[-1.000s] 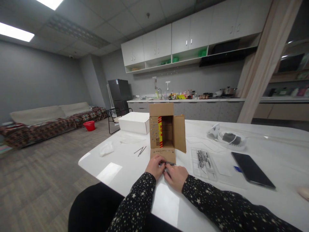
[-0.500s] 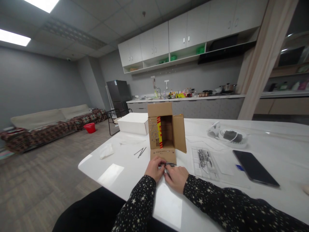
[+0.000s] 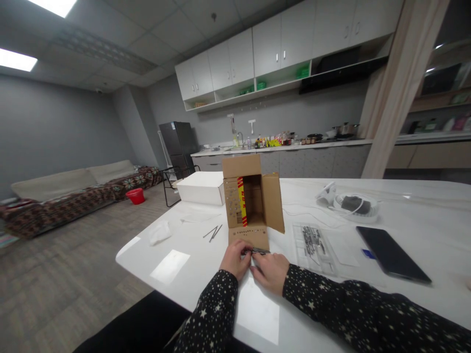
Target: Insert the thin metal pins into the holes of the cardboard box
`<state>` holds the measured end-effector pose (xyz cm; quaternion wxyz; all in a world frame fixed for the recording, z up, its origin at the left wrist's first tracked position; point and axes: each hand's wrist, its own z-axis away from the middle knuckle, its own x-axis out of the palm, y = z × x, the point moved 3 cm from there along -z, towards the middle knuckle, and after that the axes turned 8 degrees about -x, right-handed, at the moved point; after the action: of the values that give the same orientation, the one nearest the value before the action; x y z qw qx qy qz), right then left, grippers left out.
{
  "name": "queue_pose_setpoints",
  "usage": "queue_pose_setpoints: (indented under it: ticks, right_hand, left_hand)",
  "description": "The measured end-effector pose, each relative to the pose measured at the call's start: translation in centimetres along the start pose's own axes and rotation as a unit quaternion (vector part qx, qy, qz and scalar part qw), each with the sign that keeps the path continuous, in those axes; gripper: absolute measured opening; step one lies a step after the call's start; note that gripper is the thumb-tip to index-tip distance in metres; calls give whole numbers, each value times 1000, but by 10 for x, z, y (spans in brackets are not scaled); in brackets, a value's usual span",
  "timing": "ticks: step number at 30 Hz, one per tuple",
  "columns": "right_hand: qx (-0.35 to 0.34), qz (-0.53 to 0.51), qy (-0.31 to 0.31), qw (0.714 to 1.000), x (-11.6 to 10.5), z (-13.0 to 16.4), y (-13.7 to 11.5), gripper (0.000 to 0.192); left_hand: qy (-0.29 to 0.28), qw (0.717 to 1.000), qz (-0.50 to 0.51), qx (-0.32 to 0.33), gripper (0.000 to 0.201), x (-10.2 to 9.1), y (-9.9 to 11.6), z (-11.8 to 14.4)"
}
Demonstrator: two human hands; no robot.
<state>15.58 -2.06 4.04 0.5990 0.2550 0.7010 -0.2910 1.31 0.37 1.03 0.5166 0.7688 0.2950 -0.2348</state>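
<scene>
Both hands met at the near edge of the white tabletop, just in front of an open cardboard box. The left hand and the right hand were pressed close to each other, fingers curled, pinching between them a thin dark metal tool — too small to tell exactly what kind. The tool lay roughly level, its tip pointing right, touching or just over the box's lowered front flap, which carried a row of small holes. The box stood on its side with the opening facing the person, its flaps spread; a yellow and red strip ran down the left one.

To the right of the box lay a clear plastic tray with small dark metal pieces in it, and farther right a dark tablet lay flat. Behind those sat a white round device with a cable. Left of the box lay two thin dark sticks — crossed at one end — and a crumpled white tissue. A white closed box stood behind on the left.
</scene>
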Motion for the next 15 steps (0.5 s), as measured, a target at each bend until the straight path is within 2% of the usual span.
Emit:
queue_pose_setpoints:
  ticks: [15]
  right_hand:
    - [-18, 23, 11, 1000, 1, 2, -1, 35]
  left_hand:
    - [4, 999, -36, -15, 16, 0, -1, -1]
